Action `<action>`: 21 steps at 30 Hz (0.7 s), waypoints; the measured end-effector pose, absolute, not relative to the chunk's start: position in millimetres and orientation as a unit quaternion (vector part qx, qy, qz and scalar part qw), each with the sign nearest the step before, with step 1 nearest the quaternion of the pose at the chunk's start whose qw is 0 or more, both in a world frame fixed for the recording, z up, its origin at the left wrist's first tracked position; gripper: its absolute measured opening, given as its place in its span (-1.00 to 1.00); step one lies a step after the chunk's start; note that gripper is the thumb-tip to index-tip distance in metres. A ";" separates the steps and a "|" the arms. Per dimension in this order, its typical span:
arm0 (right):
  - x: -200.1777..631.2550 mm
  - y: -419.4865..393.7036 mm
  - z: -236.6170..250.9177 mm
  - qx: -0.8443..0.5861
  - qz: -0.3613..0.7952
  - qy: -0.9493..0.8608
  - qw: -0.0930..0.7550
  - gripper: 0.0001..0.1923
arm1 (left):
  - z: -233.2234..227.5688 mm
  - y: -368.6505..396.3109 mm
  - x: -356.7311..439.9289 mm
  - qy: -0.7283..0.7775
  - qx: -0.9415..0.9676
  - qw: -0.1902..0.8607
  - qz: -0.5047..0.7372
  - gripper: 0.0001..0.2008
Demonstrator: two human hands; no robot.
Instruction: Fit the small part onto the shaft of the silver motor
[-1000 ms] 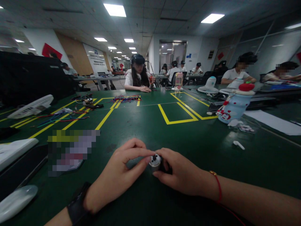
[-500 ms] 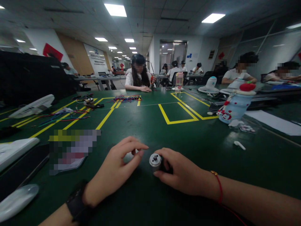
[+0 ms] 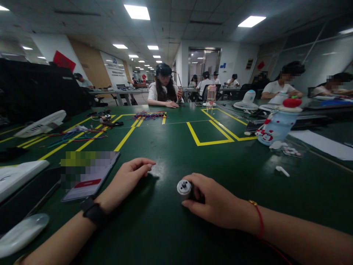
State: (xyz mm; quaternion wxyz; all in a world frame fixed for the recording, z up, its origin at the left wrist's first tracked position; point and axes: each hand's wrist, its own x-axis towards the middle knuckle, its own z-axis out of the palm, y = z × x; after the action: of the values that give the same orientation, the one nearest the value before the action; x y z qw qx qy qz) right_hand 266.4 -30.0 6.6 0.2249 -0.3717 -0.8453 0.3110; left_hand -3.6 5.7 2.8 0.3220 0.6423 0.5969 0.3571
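Observation:
My right hand [image 3: 209, 198] is closed around a small cylindrical electric motor [image 3: 184, 187], thumb and fingers on its sides. The motor stands upright, its pale round end and short central shaft facing up. To the left, my left hand [image 3: 134, 175] hovers low over the green table [image 3: 162, 224], with nothing visible in it. Its forefinger points right and is loosely bent, with the thumb just below; the other fingers are mostly hidden. A phone [image 3: 91, 182] lies beside my left wrist.
A white mouse [image 3: 24, 235] lies at the lower left. Bundled wires [image 3: 150, 115] and yellow tape [image 3: 215, 142] are farther back. At the right stand a blue bottle [image 3: 278, 123] and a white earbud [image 3: 282, 171] lies near it. Across the table sits a person [image 3: 164, 88].
My left hand has drawn back left, away from the motor, its thumb and forefinger coming closer together. My right hand keeps its hold on the motor, nearly still.

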 end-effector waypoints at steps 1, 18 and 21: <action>266.3 -30.2 7.0 -0.372 0.310 -0.845 0.225 -0.65 | 3.7 5.0 -2.9 0.595 0.646 0.322 0.355 -0.69; 264.2 -28.6 4.1 -0.352 0.292 -0.854 0.246 -0.76 | 24.0 -39.3 57.4 0.425 0.791 0.275 0.345 -0.86; 264.4 -28.5 3.3 -0.351 0.291 -0.856 0.244 -0.76 | 23.2 -37.1 60.4 0.431 0.785 0.265 0.357 -0.88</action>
State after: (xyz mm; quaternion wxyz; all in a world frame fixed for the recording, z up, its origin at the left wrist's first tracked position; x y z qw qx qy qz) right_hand 264.4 -28.5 3.3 0.2442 -0.3513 -0.8557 0.2909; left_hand 60.4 -37.1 23.2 0.2648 0.7855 0.4309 0.3567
